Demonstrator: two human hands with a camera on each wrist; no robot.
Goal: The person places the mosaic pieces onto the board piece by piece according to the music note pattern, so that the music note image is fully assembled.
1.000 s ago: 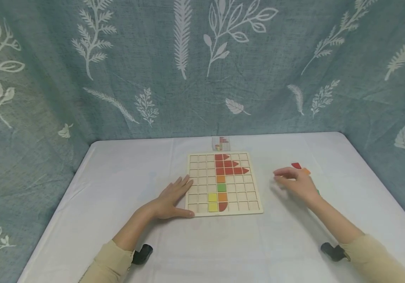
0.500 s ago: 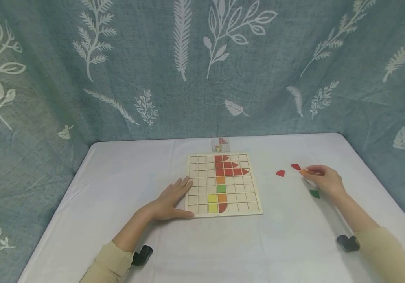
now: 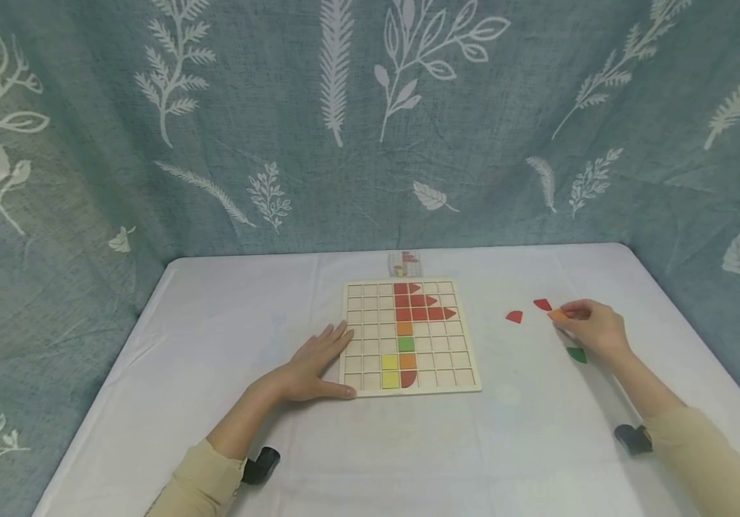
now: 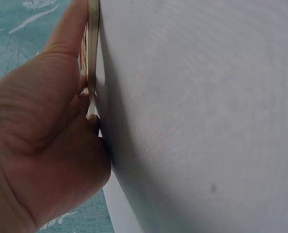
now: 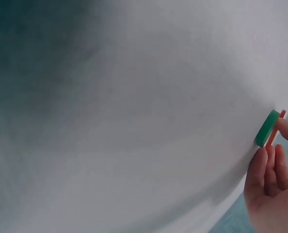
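Observation:
A wooden grid board [image 3: 370, 309] lies on the table. In its cells are red tiles [image 3: 419, 314], orange and yellow squares and one green square [image 3: 406, 344]. My left hand [image 3: 315, 362] lies with spread fingers along the board's left edge, its thumb at the front corner; the left wrist view shows this hand [image 4: 52, 126] against the board's side [image 4: 93, 43]. Thumb and index finger of my right hand [image 3: 596, 332] pinch the right end of an orange tile [image 3: 557, 315]. In the right wrist view, fingers [image 5: 255, 174] stand behind a green quarter-round tile [image 5: 267, 129].
Two red tiles, one rounded [image 3: 514, 317] and one farther back [image 3: 542, 304], lie near the right hand. The green quarter-round tile [image 3: 576, 355] sits in front of it. A small clear pattern card [image 3: 405, 263] stands behind the board. A leaf-print curtain [image 3: 344, 179] surrounds the table.
My right hand has moved right, away from a rounded red tile now lying on the table, to the orange tile. It stays there over the last half second. The left hand has not moved.

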